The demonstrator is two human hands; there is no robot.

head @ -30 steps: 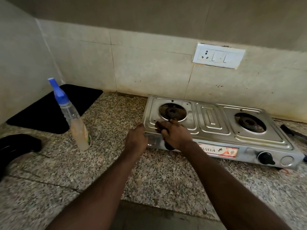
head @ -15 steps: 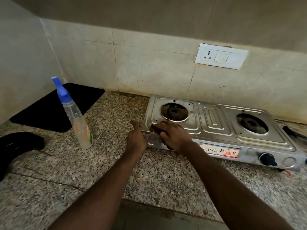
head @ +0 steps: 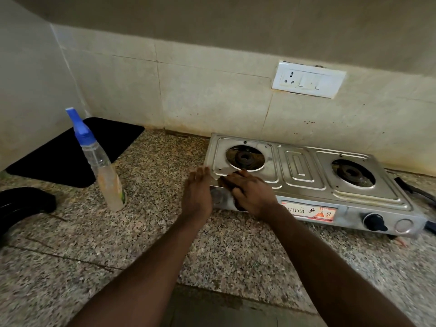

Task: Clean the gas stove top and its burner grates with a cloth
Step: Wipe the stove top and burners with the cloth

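A stainless steel two-burner gas stove (head: 299, 166) sits right of centre on a speckled granite surface (head: 153, 232), against a tiled wall. Both its round dark burners (head: 245, 158) are bare of grates. The left hand (head: 197, 194), fingers straight and upright, touches the stove's front left corner. Just beside it, the right hand (head: 250, 192) lies palm down on the front left edge, fingers pointing left; something dark shows beneath it, too hidden to identify. A clear spray bottle with a blue nozzle (head: 106, 175) stands at centre left, before a black rectangular mat (head: 70, 152). A white switch plate (head: 308, 79) hangs at upper right.
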